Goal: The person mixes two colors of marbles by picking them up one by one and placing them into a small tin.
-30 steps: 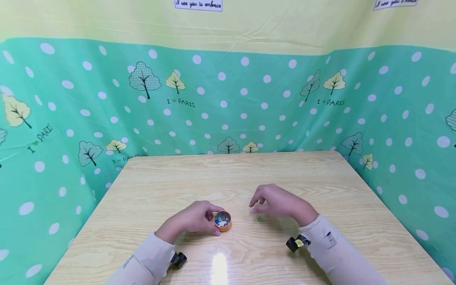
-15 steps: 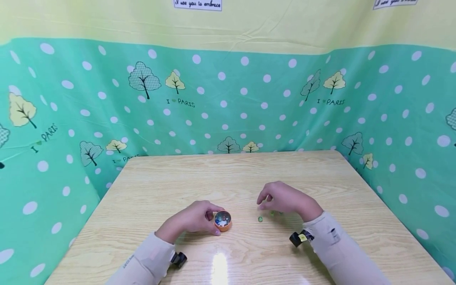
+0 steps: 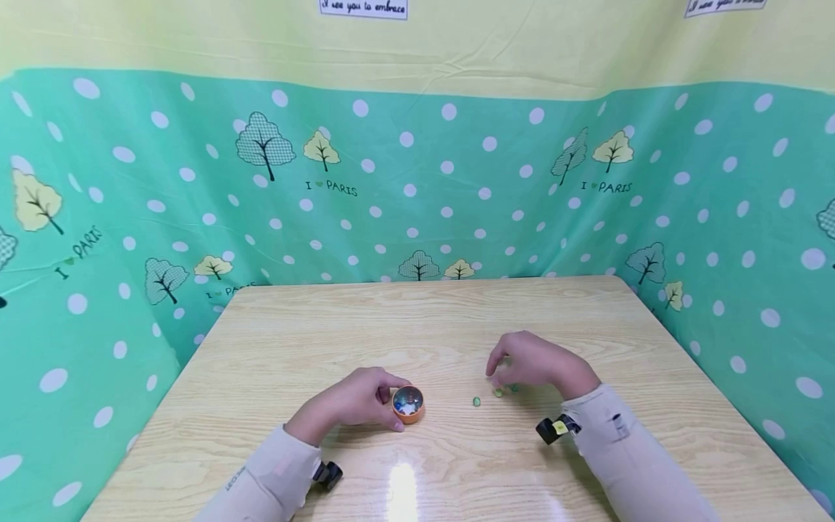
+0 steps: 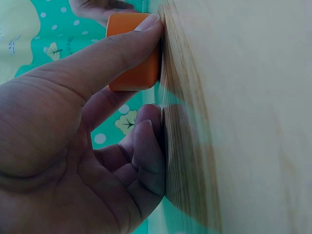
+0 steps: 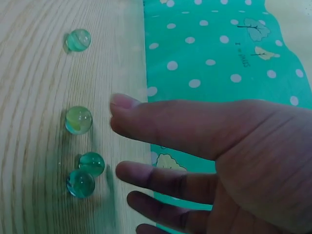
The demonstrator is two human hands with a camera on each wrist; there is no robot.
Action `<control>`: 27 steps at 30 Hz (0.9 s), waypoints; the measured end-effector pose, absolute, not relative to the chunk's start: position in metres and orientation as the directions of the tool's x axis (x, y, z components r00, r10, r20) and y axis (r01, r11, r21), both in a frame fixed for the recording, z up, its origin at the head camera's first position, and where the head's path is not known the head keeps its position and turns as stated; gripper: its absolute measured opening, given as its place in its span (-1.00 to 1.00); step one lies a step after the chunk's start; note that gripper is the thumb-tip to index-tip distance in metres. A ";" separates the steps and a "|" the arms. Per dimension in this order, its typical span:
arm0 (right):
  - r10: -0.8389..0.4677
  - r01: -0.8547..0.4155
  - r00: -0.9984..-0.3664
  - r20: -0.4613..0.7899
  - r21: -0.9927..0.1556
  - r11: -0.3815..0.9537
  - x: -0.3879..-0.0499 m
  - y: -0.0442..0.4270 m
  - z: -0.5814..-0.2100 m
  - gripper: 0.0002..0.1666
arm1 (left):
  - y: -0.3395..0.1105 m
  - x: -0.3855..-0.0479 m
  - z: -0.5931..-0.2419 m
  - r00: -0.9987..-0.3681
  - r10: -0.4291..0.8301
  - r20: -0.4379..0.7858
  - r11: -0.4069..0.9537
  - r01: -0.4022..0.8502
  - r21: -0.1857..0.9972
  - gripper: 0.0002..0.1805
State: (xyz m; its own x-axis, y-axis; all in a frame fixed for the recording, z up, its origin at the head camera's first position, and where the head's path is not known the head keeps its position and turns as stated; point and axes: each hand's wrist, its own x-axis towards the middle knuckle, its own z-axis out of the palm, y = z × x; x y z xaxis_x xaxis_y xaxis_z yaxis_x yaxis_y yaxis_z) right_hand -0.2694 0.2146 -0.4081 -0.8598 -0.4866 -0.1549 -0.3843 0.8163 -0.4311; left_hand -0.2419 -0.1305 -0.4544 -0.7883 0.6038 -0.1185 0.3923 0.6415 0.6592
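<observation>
My left hand [image 3: 355,397] grips a small orange round container [image 3: 409,418], thumb on the near side and a finger on the far side. The container stands upright on the table, and shiny dark and bluish pieces show inside. In the left wrist view its smooth orange wall [image 4: 139,79] shows beneath the thumb. Over the table to the right, my right hand [image 3: 531,360] hovers with nothing held, thumb and fingers apart. Several glass marbles lie below it: a pale green one [image 5: 78,40], a yellowish one [image 5: 79,120] and a close green pair, including this marble [image 5: 81,184].
Both hands work over a light wood table [image 3: 313,319]. Behind and beside it hangs a green polka-dot curtain [image 3: 385,217] with a yellow upper band. A black wrist camera [image 3: 328,475] sits on the left cuff, another camera [image 3: 548,431] on the right.
My right hand has moved to the right and slightly away, uncovering marbles on the table. My left hand and the orange container have stayed in place.
</observation>
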 end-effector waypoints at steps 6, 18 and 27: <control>-0.505 -0.390 -0.841 -0.191 -0.433 0.813 -0.271 0.216 -0.412 -0.78 | -0.131 -0.242 -0.454 -0.786 0.607 -0.119 0.634 0.388 0.669 -0.37; -0.510 -0.417 -0.844 -0.169 -0.392 0.820 -0.266 0.212 -0.415 -0.68 | -0.131 -0.242 -0.455 -0.781 0.614 -0.115 0.626 0.392 0.675 -0.37; -0.512 -0.438 -0.846 -0.149 -0.353 0.827 -0.263 0.208 -0.415 -0.67 | -0.132 -0.242 -0.456 -0.786 0.609 -0.107 0.636 0.403 0.658 -0.34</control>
State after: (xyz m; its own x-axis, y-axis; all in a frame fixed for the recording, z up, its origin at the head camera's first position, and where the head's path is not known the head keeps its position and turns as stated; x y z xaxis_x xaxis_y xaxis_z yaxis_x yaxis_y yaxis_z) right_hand -0.2634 0.2084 -0.4147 -0.8459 -0.5121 -0.1491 -0.4382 0.8265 -0.3533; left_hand -0.2421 -0.1320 -0.4557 -0.7862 0.6087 -0.1067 0.4030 0.6360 0.6581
